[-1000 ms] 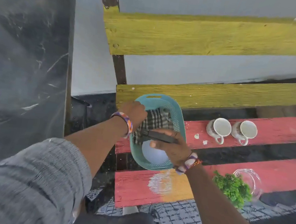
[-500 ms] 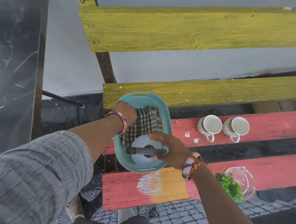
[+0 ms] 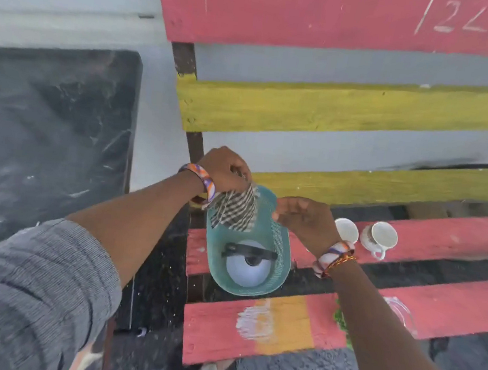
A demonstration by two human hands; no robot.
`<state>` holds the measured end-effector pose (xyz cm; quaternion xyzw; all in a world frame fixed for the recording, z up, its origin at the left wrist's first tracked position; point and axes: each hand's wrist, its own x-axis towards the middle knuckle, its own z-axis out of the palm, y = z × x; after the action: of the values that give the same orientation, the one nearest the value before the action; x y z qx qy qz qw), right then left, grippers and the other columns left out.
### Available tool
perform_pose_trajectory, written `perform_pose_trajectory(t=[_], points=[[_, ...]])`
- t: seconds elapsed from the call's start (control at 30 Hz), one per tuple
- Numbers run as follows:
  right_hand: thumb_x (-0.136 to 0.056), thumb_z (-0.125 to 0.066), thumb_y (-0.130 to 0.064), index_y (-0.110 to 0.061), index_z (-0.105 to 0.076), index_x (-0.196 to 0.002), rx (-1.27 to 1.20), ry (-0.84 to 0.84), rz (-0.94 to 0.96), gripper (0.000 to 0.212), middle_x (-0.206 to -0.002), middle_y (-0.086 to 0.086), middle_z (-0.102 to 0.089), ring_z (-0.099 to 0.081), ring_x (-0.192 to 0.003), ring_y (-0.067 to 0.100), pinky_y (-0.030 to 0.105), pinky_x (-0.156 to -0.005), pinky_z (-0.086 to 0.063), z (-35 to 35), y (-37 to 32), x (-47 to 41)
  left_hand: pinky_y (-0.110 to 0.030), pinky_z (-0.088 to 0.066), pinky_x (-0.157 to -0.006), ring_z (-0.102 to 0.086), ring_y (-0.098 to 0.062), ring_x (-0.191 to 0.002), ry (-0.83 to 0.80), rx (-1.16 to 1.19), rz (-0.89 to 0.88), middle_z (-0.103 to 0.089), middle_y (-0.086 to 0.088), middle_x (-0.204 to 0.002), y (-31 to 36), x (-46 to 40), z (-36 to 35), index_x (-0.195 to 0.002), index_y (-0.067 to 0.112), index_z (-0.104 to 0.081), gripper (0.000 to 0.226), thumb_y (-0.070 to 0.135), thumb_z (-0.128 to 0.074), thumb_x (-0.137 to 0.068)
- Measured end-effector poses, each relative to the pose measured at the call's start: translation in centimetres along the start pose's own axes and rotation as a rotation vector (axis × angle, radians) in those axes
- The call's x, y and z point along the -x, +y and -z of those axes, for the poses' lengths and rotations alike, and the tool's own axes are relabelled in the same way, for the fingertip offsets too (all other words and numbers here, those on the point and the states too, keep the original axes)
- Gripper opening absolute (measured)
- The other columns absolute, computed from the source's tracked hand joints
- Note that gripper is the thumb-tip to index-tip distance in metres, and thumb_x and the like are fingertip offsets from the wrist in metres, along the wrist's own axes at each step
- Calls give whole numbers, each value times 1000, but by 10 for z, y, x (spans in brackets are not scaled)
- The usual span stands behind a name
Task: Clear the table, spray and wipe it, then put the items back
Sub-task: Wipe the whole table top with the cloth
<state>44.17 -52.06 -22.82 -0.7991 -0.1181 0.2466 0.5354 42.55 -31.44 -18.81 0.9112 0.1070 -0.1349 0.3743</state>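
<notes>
A teal plastic basket (image 3: 282, 250) stands on the red slats of a painted wooden bench (image 3: 441, 244). Inside it lies a white spray bottle (image 3: 245, 271) with a black trigger head, seen from above. My left hand (image 3: 223, 169) pinches a black-and-white checked cloth (image 3: 235, 209) and holds it up over the basket's far end. My right hand (image 3: 305, 218) hovers just right of the cloth with its fingers apart, holding nothing. The black marble table (image 3: 46, 134) is at the left.
Two white cups (image 3: 380, 235) stand on the red slat right of the basket. A glass jar (image 3: 401, 311) and green leaves (image 3: 340, 318) lie partly hidden behind my right forearm. Yellow and red backrest slats rise behind.
My right hand has let go of the spray bottle, which now lies in the basket. My left hand has lifted the checked cloth up out of the basket. The view tilted upward.
</notes>
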Motion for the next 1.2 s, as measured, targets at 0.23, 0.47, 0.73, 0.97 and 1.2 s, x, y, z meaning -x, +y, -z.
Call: perform_pose_trajectory(t=[0.23,0.47,0.73,0.97,1.2], points=[[-72,-79,-29,-23,-61,-90,110,18,106,26,-98,-3,-64,-63,-89,14,21,-75,-48,-56,-64,23,-7,-24,-29,-29,-4,-20,273,549,4,-52,10,-36,27,54,63,-95,4,-70,20,-4,-59,-80],[-79,-72,-26,-9,-60,-58,193,270,289,31,-51,2,-48,-41,-47,7,17,-47,-30,-109,-137,55,-13,-51,-49,-61,0,-45,268,876,-121,-58,-7,-74,0,138,108,-77,17,-62,24,-6,-63,-81],[-87,-63,-31,0,-65,-82,-110,147,319,31,-73,5,-62,-60,-65,12,29,-61,-55,-141,-245,112,-37,-48,-80,-50,-24,-83,319,552,-221,-59,-15,-91,-45,249,183,-95,15,-69,20,3,-70,-78],[-93,-54,-36,-13,-37,-58,60,406,458,46,-58,2,-36,-33,-54,12,23,-48,-28,-161,-318,137,-24,-30,-59,-41,-15,-58,405,-69,-192,-50,-7,-65,-54,315,229,-71,0,-62,18,13,-66,-82],[-96,-48,-28,-9,-42,-59,516,438,620,42,-54,9,-31,-33,-48,16,28,-53,-22,-172,-353,138,-30,-40,-64,-59,-30,-77,843,-242,-294,-63,-7,-73,-70,338,247,-84,12,-64,21,22,-48,-94]])
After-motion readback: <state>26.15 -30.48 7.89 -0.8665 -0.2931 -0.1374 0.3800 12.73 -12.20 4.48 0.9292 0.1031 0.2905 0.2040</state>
